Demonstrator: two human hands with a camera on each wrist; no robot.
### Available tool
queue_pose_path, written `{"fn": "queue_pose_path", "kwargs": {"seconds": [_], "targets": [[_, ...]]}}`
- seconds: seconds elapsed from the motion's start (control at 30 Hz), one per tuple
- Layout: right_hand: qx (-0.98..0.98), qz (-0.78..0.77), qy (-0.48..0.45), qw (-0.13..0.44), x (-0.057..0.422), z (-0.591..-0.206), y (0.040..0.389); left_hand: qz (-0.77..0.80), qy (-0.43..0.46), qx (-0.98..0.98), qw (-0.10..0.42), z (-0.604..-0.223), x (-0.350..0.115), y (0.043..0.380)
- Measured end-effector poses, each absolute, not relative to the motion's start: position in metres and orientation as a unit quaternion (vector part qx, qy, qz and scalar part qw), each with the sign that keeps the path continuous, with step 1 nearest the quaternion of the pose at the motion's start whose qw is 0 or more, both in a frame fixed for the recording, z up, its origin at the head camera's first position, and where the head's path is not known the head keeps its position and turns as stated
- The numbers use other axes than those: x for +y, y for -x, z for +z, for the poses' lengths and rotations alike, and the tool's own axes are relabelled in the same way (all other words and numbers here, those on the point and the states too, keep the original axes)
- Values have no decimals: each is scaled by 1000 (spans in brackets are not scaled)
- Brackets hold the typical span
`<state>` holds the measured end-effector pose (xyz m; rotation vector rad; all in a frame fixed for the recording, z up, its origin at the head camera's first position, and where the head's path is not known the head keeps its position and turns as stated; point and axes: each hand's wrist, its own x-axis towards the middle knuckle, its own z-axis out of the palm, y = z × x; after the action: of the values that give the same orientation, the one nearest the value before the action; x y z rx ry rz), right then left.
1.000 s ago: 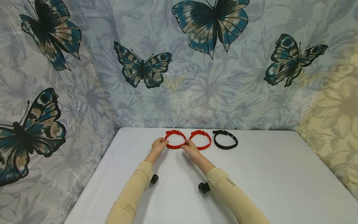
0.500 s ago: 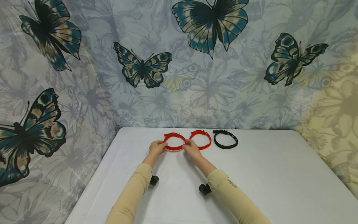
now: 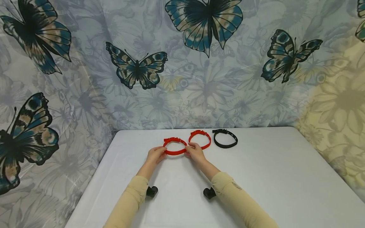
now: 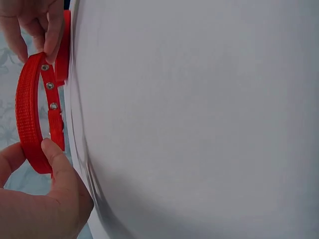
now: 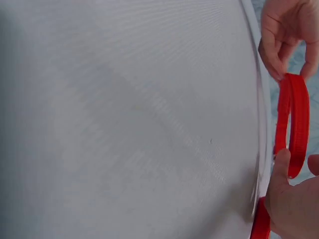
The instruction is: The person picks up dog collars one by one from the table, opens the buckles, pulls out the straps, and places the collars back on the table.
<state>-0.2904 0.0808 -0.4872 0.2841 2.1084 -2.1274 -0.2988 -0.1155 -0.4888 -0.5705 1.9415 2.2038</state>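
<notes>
Partly blkd by R hand (image 3: 196, 153): 2nd collar (image 3: 206, 146) | R & L hand (image 3: 155, 155) pinch nearest collar (image 3: 175, 153)

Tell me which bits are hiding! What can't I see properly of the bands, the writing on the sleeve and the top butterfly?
Head view: parts of the held red band, covered by the left grip and right grip.
Right wrist view: most of the other red band, cut off by the bottom edge.
Head view: the writing on the right sleeve, too small to read.
Head view: the top butterfly's upper wings, cut off by the top edge.
</notes>
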Motion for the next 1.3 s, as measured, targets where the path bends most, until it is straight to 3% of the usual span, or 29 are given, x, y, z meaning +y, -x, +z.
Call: {"fn": "queue_pose_path", "kwargs": {"seconds": [0.57, 1.3], "targets": [[670, -720, -90, 153, 132, -487, 271, 757, 125, 629, 124, -492, -96, 274], [746, -649, -25, 147, 178, -480, 239, 676, 15, 719, 160, -487, -75, 249]]}}
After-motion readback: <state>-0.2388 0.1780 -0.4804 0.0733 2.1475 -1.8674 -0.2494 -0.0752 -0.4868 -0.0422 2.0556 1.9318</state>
